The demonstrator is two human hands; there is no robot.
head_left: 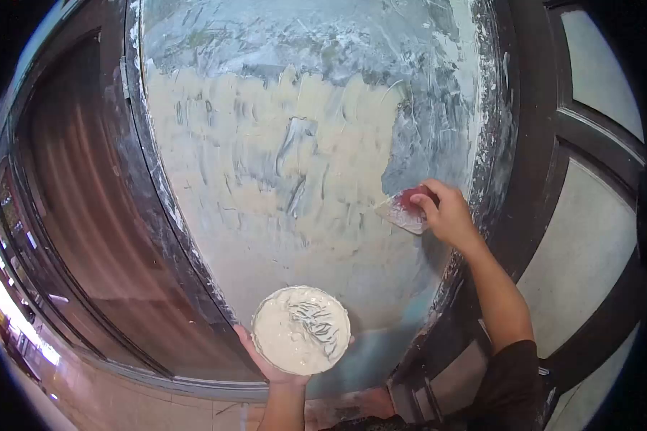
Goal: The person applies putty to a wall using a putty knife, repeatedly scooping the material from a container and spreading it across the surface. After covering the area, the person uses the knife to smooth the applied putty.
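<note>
Right hand [449, 215] presses scraper [404, 211] on wall; left hand [264, 359] holds bowl [302, 330]

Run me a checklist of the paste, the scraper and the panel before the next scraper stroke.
1. Left hand supporting the container: ok.
2. Paste available in the container: ok, plenty visible.
3. Right hand gripping the scraper: ok, thumb and fingers around its red part.
4. Paste loaded on the scraper's panel-facing side: cannot tell, hidden.
5. Coating even on the panel: not ok, grey streaks show through near the middle.
</note>
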